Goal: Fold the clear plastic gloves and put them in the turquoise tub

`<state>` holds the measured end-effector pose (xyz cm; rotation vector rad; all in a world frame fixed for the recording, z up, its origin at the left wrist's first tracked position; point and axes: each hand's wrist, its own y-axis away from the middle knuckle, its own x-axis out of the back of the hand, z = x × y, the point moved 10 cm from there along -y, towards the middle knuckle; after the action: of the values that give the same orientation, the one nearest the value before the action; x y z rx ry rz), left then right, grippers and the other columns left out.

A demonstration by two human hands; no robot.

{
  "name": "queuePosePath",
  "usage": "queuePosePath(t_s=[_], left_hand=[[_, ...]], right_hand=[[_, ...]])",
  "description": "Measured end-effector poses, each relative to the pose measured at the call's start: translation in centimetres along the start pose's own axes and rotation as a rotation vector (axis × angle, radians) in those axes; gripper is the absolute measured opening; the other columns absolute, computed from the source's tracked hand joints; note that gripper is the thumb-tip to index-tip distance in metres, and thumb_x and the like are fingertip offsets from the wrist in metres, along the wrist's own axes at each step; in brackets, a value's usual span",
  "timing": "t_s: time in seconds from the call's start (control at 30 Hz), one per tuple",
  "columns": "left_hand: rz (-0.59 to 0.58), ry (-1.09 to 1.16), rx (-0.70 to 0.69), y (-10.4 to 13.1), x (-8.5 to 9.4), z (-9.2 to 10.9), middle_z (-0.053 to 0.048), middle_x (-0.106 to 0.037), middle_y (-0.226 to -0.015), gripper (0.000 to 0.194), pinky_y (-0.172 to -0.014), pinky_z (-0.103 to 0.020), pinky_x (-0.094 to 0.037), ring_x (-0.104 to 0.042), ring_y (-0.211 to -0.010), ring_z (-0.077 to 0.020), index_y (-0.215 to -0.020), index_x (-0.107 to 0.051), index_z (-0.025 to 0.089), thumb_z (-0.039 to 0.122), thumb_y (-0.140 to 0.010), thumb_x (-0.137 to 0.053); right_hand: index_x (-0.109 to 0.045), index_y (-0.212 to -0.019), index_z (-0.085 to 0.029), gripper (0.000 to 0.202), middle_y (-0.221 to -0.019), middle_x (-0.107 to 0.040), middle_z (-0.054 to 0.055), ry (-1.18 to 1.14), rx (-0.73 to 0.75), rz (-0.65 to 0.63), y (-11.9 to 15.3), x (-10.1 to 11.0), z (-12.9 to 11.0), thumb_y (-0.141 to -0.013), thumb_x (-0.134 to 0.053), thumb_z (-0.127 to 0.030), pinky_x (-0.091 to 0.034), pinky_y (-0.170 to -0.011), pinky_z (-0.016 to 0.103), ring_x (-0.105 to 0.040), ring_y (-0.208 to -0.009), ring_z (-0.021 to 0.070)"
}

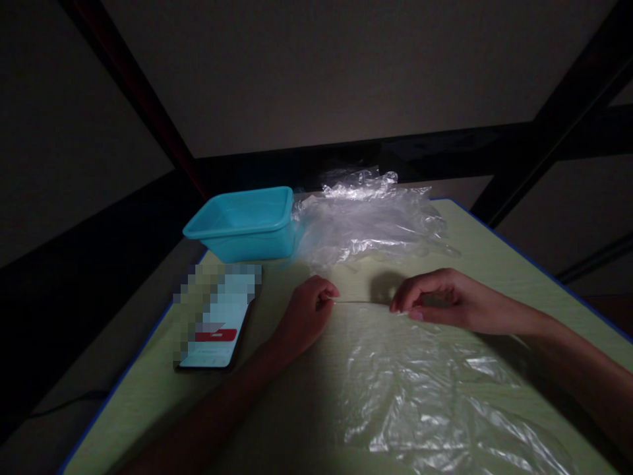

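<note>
A clear plastic bag [415,396] lies spread over the near right part of the table, its far edge drawn straight between my two hands. My left hand [311,310] is closed, pinching the left end of that edge. Thumb and fingers of my right hand [440,300] pinch the same edge farther right. Between them the edge shows as a thin, pale line. Behind my hands lies a crumpled heap of clear plastic bags [370,227].
A turquoise plastic basin [257,244] stands at the table's back left, touching the heap. In front of it is a phone [222,323] with a lit screen, partly pixelated. The light wooden table [301,422] has a blue edge. Dark-framed panels rise behind.
</note>
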<state>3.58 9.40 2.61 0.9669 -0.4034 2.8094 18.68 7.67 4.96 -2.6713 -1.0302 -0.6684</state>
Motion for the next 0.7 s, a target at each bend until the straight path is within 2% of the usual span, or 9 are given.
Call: queuePosePath(t_s=[0.27,0.43,0.6,0.7], left_hand=[[-0.014,0.043,0.020,0.0,0.3,-0.6,0.002,-0.055,-0.068,0.024,-0.061,-0.021,-0.042,-0.052,-0.064,-0.0104,-0.070,-0.058,0.015,-0.003,-0.064,-0.043],[-0.014,0.041,0.021,0.1,0.4,-0.6,0.002,-0.056,-0.068,0.023,-0.063,-0.021,-0.042,-0.053,-0.065,-0.0110,-0.069,-0.057,0.016,-0.003,-0.065,-0.044],[-0.012,0.038,0.018,0.1,0.5,-0.4,0.001,-0.058,-0.071,0.021,-0.064,-0.022,-0.042,-0.055,-0.068,-0.0118,-0.070,-0.057,0.015,-0.001,-0.067,-0.044],[-0.010,0.029,0.010,0.1,0.5,-0.2,0.000,-0.058,-0.072,0.020,-0.064,-0.022,-0.043,-0.055,-0.069,-0.0123,-0.070,-0.056,0.015,0.000,-0.068,-0.044]], right_hand=[[-0.069,-0.086,-0.017,0.015,-0.088,-0.069,0.005,0.025,-0.012,-0.227,0.4,-2.8,-0.4,-0.077,-0.064,-0.027,-0.049,-0.072,0.028,-0.063,-0.081,0.0156],[-0.070,-0.093,-0.019,0.023,-0.092,-0.069,0.004,0.019,-0.010,-0.295,0.9,-3.4,-0.4,-0.071,-0.069,-0.023,-0.049,-0.076,0.028,-0.063,-0.085,0.0165],[-0.070,-0.094,-0.017,0.021,-0.091,-0.069,0.005,0.050,0.000,-0.279,1.0,-3.0,-0.7,-0.075,-0.066,-0.025,-0.049,-0.075,0.028,-0.063,-0.084,0.0168],[-0.069,-0.089,-0.015,0.019,-0.084,-0.070,0.005,0.089,0.021,-0.148,0.5,-1.4,-0.7,-0.082,-0.057,-0.028,-0.049,-0.068,0.027,-0.063,-0.076,0.0160]])
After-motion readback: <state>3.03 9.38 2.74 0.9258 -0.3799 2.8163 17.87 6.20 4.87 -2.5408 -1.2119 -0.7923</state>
